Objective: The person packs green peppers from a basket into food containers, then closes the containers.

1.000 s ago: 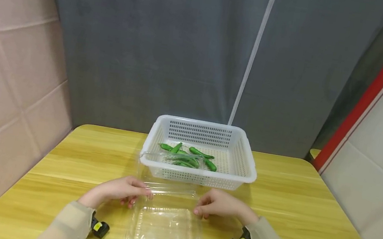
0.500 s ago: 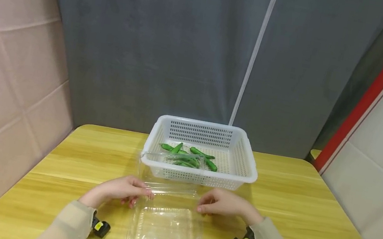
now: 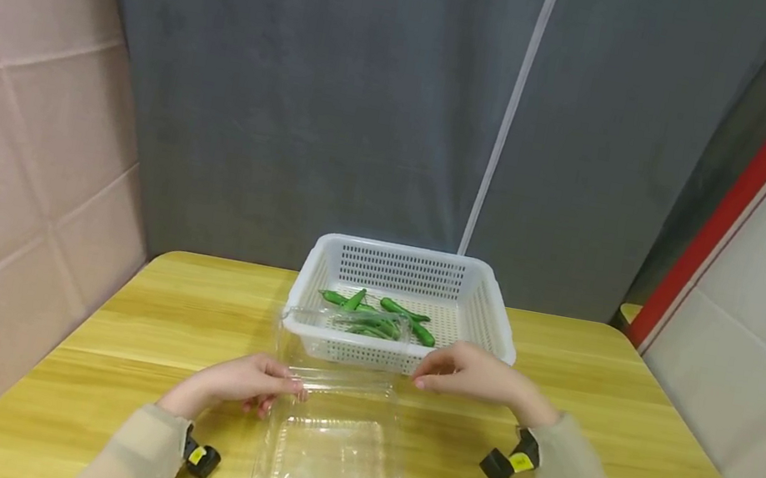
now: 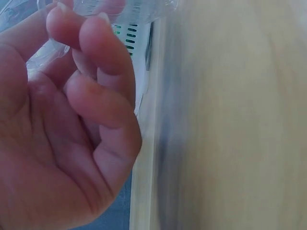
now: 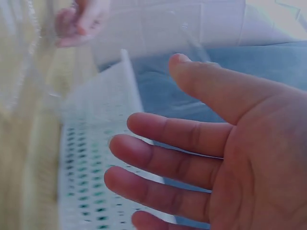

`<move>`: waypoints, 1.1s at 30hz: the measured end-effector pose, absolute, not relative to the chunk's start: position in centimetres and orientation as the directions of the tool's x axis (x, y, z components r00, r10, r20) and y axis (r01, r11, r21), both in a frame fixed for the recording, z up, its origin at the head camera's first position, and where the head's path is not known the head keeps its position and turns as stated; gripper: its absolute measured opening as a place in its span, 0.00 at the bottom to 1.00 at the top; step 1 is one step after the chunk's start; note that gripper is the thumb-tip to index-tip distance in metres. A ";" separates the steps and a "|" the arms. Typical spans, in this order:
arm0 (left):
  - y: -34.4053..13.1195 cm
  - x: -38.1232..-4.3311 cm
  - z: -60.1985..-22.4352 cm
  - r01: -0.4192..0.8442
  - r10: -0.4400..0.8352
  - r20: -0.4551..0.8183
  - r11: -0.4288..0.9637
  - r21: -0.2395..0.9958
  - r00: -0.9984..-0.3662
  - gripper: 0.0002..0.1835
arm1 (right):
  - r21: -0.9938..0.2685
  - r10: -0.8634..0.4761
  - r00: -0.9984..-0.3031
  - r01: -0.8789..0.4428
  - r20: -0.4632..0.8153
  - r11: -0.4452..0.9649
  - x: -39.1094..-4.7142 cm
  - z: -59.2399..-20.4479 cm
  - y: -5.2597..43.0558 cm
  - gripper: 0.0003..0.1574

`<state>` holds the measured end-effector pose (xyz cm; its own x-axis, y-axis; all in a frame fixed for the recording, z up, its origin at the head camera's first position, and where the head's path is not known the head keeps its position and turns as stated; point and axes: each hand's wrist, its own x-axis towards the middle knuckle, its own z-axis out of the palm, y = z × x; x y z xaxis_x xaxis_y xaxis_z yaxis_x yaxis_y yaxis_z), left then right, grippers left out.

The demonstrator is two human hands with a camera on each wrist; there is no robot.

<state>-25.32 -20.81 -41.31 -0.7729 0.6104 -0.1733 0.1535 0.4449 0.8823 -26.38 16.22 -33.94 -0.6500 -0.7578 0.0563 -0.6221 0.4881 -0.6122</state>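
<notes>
A clear plastic clamshell box (image 3: 332, 455) lies unfolded on the table, its lid raised at the far side in front of the basket. At the hinge's left end, my left hand (image 3: 252, 382) pinches the box's edge between thumb and fingers. In the left wrist view the other fingers of that left hand (image 4: 91, 110) are curled loosely. My right hand (image 3: 478, 375) is in the air by the basket's front right, holding nothing; the right wrist view shows this hand (image 5: 192, 153) with its fingers spread. Several green chili peppers (image 3: 405, 310) lie in the white basket (image 3: 499, 339).
The basket stands at the back middle of the wooden table (image 3: 578, 390), partly overlapped by the see-through lid. Behind the table hangs a dark grey curtain (image 3: 316, 92). Pale panels flank both sides.
My right hand has let go of the box's right edge and moved up and right toward the basket. My left hand keeps its grip at the hinge, and the box stays in place.
</notes>
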 end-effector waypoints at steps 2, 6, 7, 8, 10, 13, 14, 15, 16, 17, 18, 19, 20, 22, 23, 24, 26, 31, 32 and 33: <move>-20.8 -25.3 -41.3 0.151 0.610 -0.173 0.442 0.884 -0.773 0.18 | -0.612 -0.749 -0.660 -0.616 0.057 0.496 -26.7 -32.8 16.4 0.17; -20.8 -25.2 -41.1 0.149 0.603 -0.167 0.439 0.886 -0.780 0.17 | -0.615 -0.724 -0.687 -0.599 0.066 0.513 -27.7 -30.7 16.5 0.15; -20.8 -25.2 -41.1 0.152 0.601 -0.163 0.438 0.886 -0.782 0.17 | -0.619 -0.718 -0.692 -0.595 0.069 0.513 -28.1 -30.2 16.5 0.14; -20.8 -25.2 -41.1 0.153 0.599 -0.161 0.438 0.886 -0.784 0.17 | -0.622 -0.712 -0.699 -0.589 0.070 0.516 -28.4 -29.8 16.5 0.13; -20.8 -25.1 -41.1 0.152 0.596 -0.160 0.439 0.886 -0.787 0.17 | -0.621 -0.703 -0.707 -0.585 0.077 0.521 -29.2 -29.2 16.5 0.11; -20.8 -25.1 -41.2 0.153 0.596 -0.159 0.438 0.886 -0.787 0.17 | -0.615 -0.680 -0.729 -0.570 0.074 0.545 -30.4 -28.6 16.3 0.11; -20.8 -25.1 -41.2 0.153 0.596 -0.159 0.438 0.886 -0.787 0.17 | -0.611 -0.672 -0.737 -0.564 0.070 0.555 -30.9 -28.5 16.3 0.11; -20.7 -25.1 -41.2 0.153 0.597 -0.158 0.436 0.887 -0.786 0.17 | -0.608 -0.665 -0.744 -0.559 0.068 0.564 -31.3 -28.4 16.2 0.11; -20.7 -25.1 -41.3 0.153 0.597 -0.157 0.434 0.888 -0.786 0.17 | -0.606 -0.654 -0.754 -0.549 0.062 0.575 -31.7 -28.4 16.1 0.12; -20.6 -25.1 -41.3 0.153 0.597 -0.155 0.432 0.889 -0.787 0.17 | -0.602 -0.644 -0.763 -0.541 0.056 0.588 -32.1 -28.4 16.1 0.12; -20.6 -25.1 -41.3 0.153 0.597 -0.154 0.431 0.889 -0.787 0.17 | -0.599 -0.634 -0.772 -0.531 0.051 0.599 -32.5 -28.3 16.0 0.12; -20.6 -25.1 -41.2 0.151 0.596 -0.154 0.430 0.890 -0.788 0.17 | -0.592 -0.624 -0.780 -0.523 0.045 0.612 -32.8 -28.3 15.9 0.12; -20.6 -25.1 -41.2 0.148 0.594 -0.155 0.430 0.890 -0.790 0.17 | -0.582 -0.618 -0.785 -0.524 0.047 0.622 -33.2 -28.2 15.8 0.12; -20.6 -25.1 -41.2 0.144 0.589 -0.156 0.431 0.891 -0.793 0.17 | -0.558 -0.606 -0.794 -0.527 0.053 0.641 -34.0 -28.1 15.5 0.12; -20.6 -25.1 -41.2 0.144 0.587 -0.155 0.431 0.891 -0.795 0.17 | -0.544 -0.601 -0.797 -0.530 0.058 0.651 -34.4 -28.1 15.3 0.11; -20.6 -25.1 -41.1 0.145 0.585 -0.155 0.432 0.890 -0.796 0.17 | -0.531 -0.595 -0.801 -0.532 0.065 0.659 -34.8 -28.1 15.1 0.11; -20.6 -25.1 -41.1 0.143 0.581 -0.155 0.435 0.889 -0.799 0.17 | -0.510 -0.593 -0.801 -0.545 0.081 0.666 -35.6 -28.2 14.6 0.11; -20.6 -25.0 -41.1 0.143 0.579 -0.152 0.432 0.891 -0.801 0.17 | -0.509 -0.589 -0.806 -0.532 0.059 0.677 -37.6 -28.9 13.3 0.11; -20.6 -24.9 -41.1 0.144 0.580 -0.150 0.429 0.892 -0.801 0.17 | -0.510 -0.590 -0.806 -0.529 0.052 0.678 -37.9 -29.0 13.0 0.10; -20.6 -24.9 -41.1 0.144 0.580 -0.148 0.427 0.893 -0.801 0.17 | -0.505 -0.587 -0.809 -0.525 0.044 0.685 -38.1 -29.1 12.8 0.10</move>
